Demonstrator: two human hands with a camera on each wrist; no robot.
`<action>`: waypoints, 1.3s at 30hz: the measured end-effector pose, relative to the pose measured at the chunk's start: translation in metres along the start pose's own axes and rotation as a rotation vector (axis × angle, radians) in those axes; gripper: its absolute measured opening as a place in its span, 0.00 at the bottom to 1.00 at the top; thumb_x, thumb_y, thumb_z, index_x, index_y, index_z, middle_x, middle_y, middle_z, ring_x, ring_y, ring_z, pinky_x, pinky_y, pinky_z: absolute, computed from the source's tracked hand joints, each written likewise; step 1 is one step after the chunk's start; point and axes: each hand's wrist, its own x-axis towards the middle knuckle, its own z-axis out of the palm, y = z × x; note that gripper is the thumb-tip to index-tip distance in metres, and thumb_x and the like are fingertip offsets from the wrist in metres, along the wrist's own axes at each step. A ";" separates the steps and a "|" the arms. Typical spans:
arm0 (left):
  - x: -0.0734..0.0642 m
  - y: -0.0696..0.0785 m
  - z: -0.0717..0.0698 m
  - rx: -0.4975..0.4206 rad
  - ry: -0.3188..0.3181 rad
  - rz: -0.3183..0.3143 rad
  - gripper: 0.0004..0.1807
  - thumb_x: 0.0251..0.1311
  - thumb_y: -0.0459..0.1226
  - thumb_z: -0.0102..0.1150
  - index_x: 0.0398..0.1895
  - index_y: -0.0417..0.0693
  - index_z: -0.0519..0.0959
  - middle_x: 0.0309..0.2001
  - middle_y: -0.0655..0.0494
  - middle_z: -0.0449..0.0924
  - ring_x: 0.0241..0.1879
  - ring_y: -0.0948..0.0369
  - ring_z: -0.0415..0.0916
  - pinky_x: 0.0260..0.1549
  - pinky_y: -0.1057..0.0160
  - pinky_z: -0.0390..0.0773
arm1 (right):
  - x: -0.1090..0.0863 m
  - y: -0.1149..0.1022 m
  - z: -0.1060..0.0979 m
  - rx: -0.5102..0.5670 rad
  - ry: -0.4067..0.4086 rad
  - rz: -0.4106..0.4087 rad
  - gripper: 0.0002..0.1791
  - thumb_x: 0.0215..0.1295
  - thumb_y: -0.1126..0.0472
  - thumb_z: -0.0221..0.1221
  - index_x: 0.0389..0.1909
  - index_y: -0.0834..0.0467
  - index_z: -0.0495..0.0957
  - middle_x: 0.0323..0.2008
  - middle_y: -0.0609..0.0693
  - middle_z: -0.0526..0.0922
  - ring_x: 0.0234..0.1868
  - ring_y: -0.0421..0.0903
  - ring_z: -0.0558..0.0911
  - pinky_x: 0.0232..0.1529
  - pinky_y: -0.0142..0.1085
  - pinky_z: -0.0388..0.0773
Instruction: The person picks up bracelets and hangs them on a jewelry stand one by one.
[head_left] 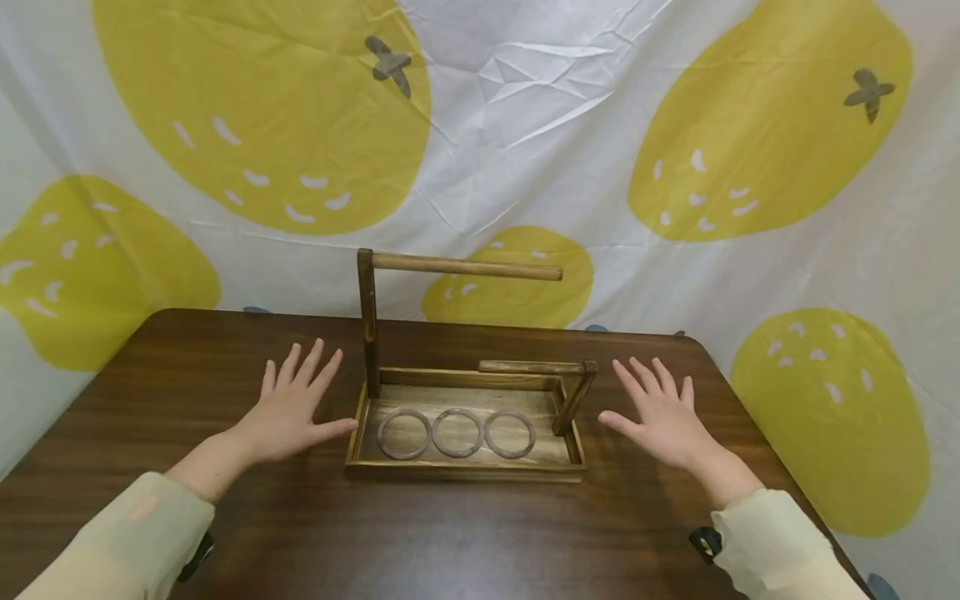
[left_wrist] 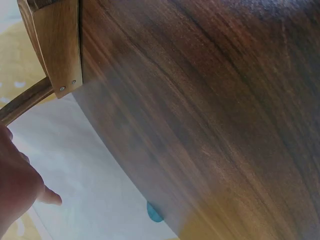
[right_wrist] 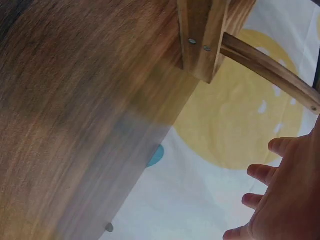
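Note:
A shallow wooden tray (head_left: 465,473) with two upright posts stands mid-table. From the tall left post (head_left: 367,321) a long bar (head_left: 465,266) runs right; the short right post (head_left: 576,400) carries a lower bar (head_left: 528,367) pointing left. Three greyish-mauve bangles, a left one (head_left: 381,446), a middle one (head_left: 458,452) and a right one (head_left: 510,454), lie in a row on the tray floor. My left hand (head_left: 288,412) has its fingers spread, the thumb tip overlapping the tray's left edge in the head view. Right of the tray, my right hand (head_left: 663,421) also spreads its fingers, holding nothing.
Under the tray is a dark brown wooden table (head_left: 465,542) with rounded far corners. A white cloth (head_left: 517,150) with yellow fruit prints hangs right behind the table's far edge. Dark wrist-worn devices show at the left sleeve (head_left: 142,533) and right sleeve (head_left: 772,533).

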 end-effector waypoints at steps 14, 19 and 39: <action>-0.002 0.004 0.003 -0.007 0.004 0.024 0.53 0.53 0.63 0.55 0.73 0.43 0.47 0.73 0.33 0.39 0.69 0.31 0.34 0.60 0.24 0.37 | -0.005 -0.022 -0.009 -0.047 0.047 -0.083 0.34 0.63 0.37 0.52 0.60 0.58 0.72 0.57 0.59 0.75 0.59 0.61 0.70 0.57 0.60 0.66; -0.005 0.004 0.008 -0.069 -0.015 0.034 0.54 0.53 0.63 0.56 0.74 0.43 0.46 0.73 0.33 0.39 0.69 0.30 0.37 0.61 0.26 0.40 | -0.009 -0.035 -0.012 -0.015 0.035 -0.094 0.31 0.63 0.38 0.53 0.55 0.59 0.75 0.54 0.59 0.78 0.57 0.59 0.74 0.54 0.56 0.73; -0.012 0.008 0.024 -0.516 -0.125 0.020 0.60 0.43 0.49 0.73 0.71 0.33 0.45 0.69 0.29 0.46 0.66 0.32 0.50 0.61 0.35 0.61 | 0.002 -0.083 0.012 0.050 -0.008 -0.250 0.37 0.55 0.39 0.61 0.60 0.58 0.71 0.57 0.56 0.75 0.57 0.54 0.75 0.54 0.49 0.77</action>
